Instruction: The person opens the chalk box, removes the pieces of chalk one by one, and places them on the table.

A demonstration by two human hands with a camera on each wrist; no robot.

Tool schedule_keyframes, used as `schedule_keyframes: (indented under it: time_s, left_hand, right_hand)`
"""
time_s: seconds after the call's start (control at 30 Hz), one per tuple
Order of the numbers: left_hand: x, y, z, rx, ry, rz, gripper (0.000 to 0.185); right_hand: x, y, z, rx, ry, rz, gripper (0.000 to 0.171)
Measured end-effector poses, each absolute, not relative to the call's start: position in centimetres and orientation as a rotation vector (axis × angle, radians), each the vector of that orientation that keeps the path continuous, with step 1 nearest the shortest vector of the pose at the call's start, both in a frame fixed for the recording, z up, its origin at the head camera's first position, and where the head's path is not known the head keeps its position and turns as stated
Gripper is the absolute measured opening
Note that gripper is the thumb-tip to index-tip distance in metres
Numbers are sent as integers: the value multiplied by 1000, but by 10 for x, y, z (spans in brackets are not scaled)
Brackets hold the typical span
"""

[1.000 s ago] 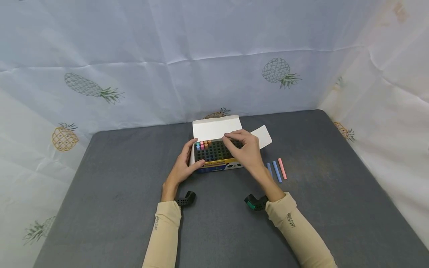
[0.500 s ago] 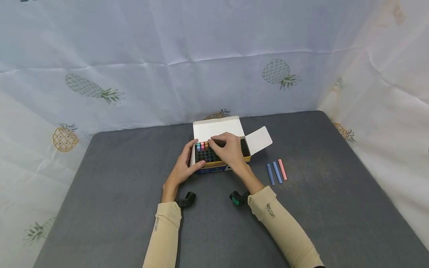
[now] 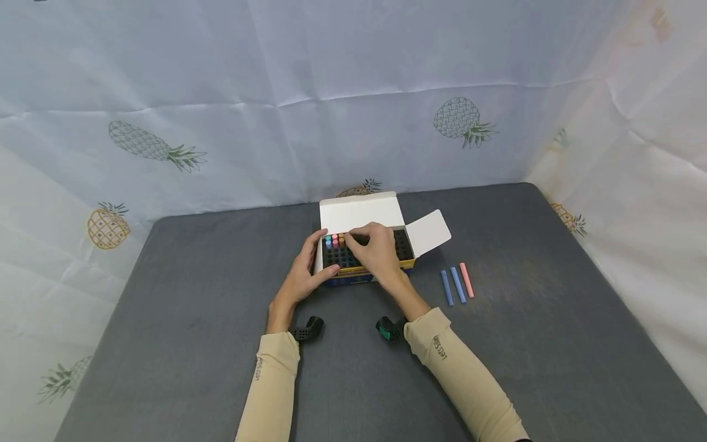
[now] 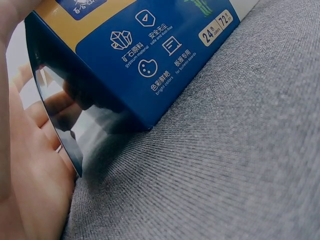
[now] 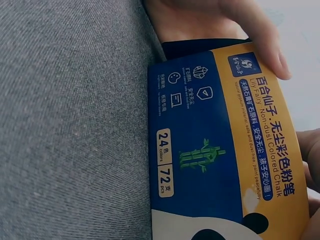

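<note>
Right hand (image 3: pixel 377 248) has slid left across the chalk box (image 3: pixel 361 255), fingertips now pinching a stick beside the upright chalks (image 3: pixel 334 240) at its back-left corner. Left hand (image 3: pixel 302 273) cups the box's left wall.

The chalk box (image 3: pixel 364 248) sits mid-table with hands on both sides. Three loose chalks (image 3: pixel 457 284) lie at its four o'clock. Open grey table (image 3: pixel 193 344) at seven o'clock looks free, I think.

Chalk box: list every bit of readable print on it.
On the chalk box, held by the left hand:
"Lily Fairy Non-dust Colored Chalk"
"百合仙子 无尘彩色粉笔"
"24 colors", "72 pcs"
"矿石原料 gypsum material"
"安全无尘 safe and dust free"
"色彩鲜艳 bright colors"
"板报专用 for bulletin boards"
Smaller yellow line: too small to read.
</note>
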State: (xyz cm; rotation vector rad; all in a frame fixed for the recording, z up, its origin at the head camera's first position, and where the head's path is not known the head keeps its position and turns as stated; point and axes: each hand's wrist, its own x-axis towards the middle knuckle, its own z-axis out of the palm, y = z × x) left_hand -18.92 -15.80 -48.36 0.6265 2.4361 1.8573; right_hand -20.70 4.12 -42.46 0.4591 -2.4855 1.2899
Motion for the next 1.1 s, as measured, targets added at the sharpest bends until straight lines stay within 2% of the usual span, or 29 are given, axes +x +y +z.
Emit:
schedule_keyframes:
  time_s: [0.6, 1.1]
  left_hand:
    - [-189, -158, -483, 622, 2446, 1839, 81]
    - [-191, -158, -483, 619, 2473, 1833, 81]
  right_hand:
    - [-205, 40, -424, 457, -2534, 1202, 16]
    - [-209, 39, -423, 401, -2411, 1340, 21]
